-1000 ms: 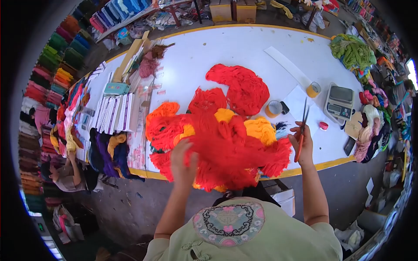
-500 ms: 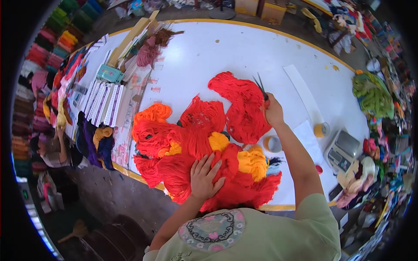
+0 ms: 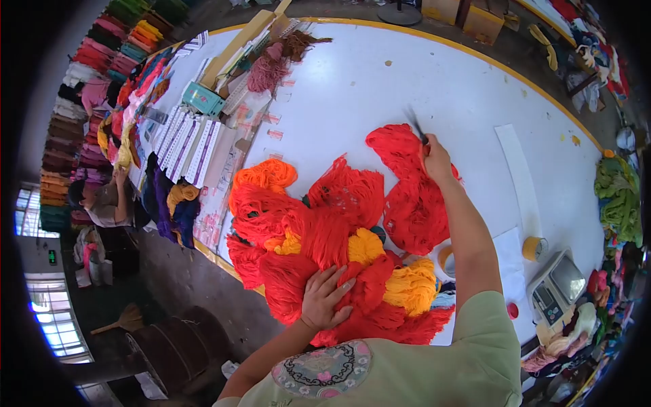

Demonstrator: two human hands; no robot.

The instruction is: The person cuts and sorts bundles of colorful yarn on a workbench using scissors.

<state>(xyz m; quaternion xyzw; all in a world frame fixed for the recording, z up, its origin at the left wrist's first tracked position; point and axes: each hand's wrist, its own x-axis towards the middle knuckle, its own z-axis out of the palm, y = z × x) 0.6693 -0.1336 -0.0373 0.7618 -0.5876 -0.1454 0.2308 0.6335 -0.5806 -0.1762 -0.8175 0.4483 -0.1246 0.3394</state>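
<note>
My left hand [image 3: 325, 300] lies with its fingers spread on a heap of red yarn [image 3: 325, 237], pressing from above. My right hand [image 3: 437, 159] is closed on a pair of scissors [image 3: 416, 123], whose dark blades point away from me and are blurred. It is at the right edge of a separate red yarn skein [image 3: 417, 217], which lies behind the heap. In and beside the heap are an orange skein [image 3: 271, 174] and yellow yarn bundles [image 3: 410, 286]. A little light blue yarn [image 3: 444, 299] shows under my right arm.
A digital scale [image 3: 557, 288] and a tape roll [image 3: 534, 249] stand at the right, near green yarn [image 3: 617, 197]. White boxes [image 3: 193, 146] and a teal tin [image 3: 203, 100] are on the left. Another person [image 3: 108, 203] works beyond, at the left.
The view has turned, so the table appears shifted right. The scissors have swung and blurred, while my right hand stays by the separate skein. My left hand still rests on the heap.
</note>
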